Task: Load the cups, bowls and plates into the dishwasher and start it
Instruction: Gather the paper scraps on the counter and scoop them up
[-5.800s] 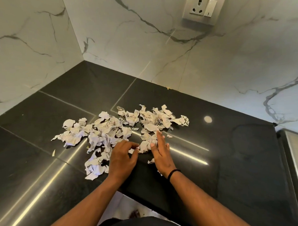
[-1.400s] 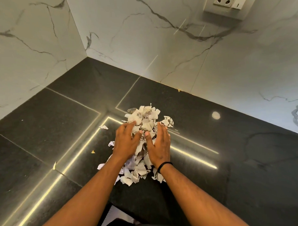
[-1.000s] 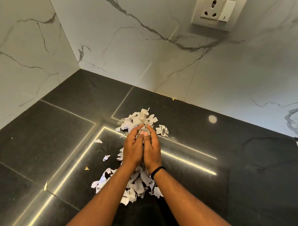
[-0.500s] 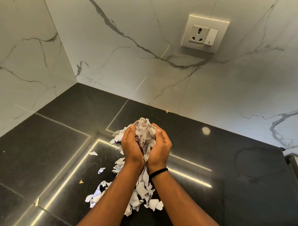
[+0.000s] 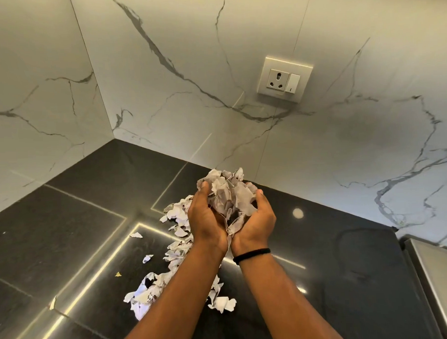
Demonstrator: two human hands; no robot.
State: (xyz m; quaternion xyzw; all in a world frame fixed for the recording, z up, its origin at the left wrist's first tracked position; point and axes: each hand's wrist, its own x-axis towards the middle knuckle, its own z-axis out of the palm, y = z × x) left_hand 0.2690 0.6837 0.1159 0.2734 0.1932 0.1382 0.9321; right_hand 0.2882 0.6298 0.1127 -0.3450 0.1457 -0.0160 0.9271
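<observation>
Above black countertop (image 5: 75, 225), left hand (image 5: 206, 215) and right hand (image 5: 257, 219), cupped together palms-up, hold torn paper scraps (image 5: 228, 194).

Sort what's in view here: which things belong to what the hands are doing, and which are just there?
In hand:
- left hand and right hand, cupped together around a heap of torn paper scraps
- loose scraps left on the black countertop

Just there:
- wall socket
- marble wall
- steel edge at far right

No cups, bowls, plates or dishwasher show.
</observation>
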